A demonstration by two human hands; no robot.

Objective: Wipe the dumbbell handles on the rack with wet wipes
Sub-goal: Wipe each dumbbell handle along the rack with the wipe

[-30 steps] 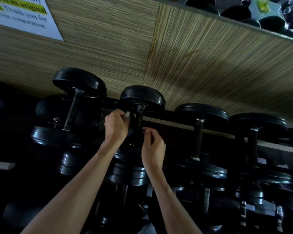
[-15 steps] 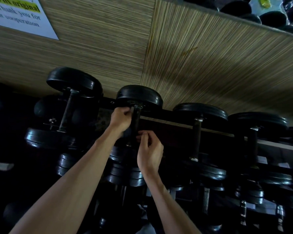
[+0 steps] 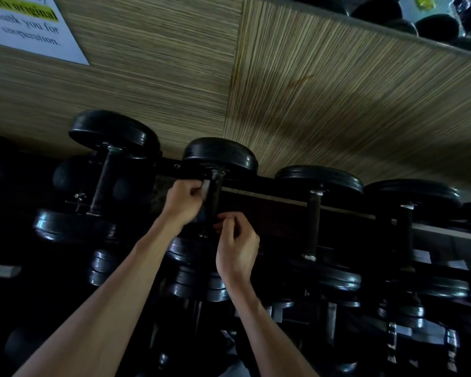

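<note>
We are pinching the wet wipe (image 3: 205, 187) against the dumbbell handle (image 3: 213, 202) on the rack (image 3: 283, 198) with the left hand (image 3: 184, 203); the right hand (image 3: 235, 247), fingers curled, is pinching lower down. A loose pinch is risking a dropped wipe.

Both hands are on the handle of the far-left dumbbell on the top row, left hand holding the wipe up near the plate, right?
Not quite. The head view shows both hands on the second dumbbell from the left. The left hand does hold the wipe near the plate; the right hand is lower.

Dumbbells (image 3: 220, 156) side by side on rack (image 3: 283, 191), wall (image 3: 310, 99) behind.
</note>
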